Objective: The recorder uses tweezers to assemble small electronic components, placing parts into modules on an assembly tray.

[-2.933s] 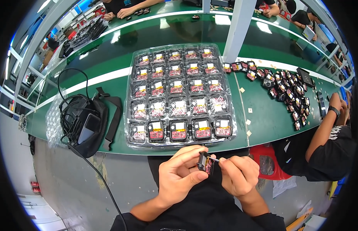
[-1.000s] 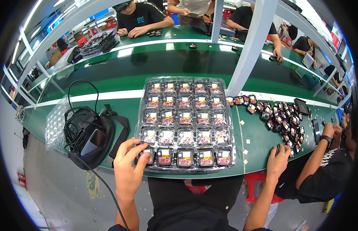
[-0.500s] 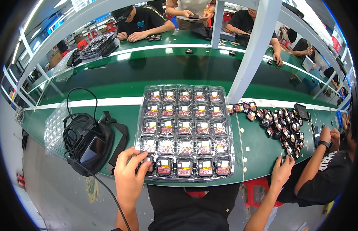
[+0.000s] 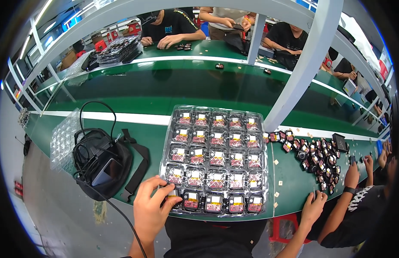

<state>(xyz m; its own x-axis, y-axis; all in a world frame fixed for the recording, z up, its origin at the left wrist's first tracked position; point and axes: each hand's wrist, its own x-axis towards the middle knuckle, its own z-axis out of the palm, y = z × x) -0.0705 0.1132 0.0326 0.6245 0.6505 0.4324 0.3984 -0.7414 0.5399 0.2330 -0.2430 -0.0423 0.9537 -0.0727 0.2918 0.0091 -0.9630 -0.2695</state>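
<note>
1. Left hand (image 4: 150, 208): thumb and fingertips pinch a small black-framed module (image 4: 173, 198) at the near-left corner pocket of a clear tray (image 4: 166, 148). The fingers cover part of it.
2. Right hand (image 4: 313, 208): raised at the near edge of the green bench (image 4: 287, 172), fingers closed around a slim object (image 4: 314, 195), seemingly a tool, though too small to identify.
3. Tray: five rows of five pockets, with similar modules showing pale labels.
4. Right of tray: a loose module pile (image 4: 323, 161), a black box (image 4: 340, 142) at its far side, and pale chips scattered about.
5. Left of tray: a black bag (image 4: 122, 189) with a trailing strap (image 4: 141, 167); beyond it, another clear tray (image 4: 62, 144).
6. Obstructions: a dark cable (image 4: 118, 215) runs from the bag across the left forearm; a white post (image 4: 299, 73) rises beyond the tray; a co-worker's forearm (image 4: 335, 217) is near the right hand.
</note>
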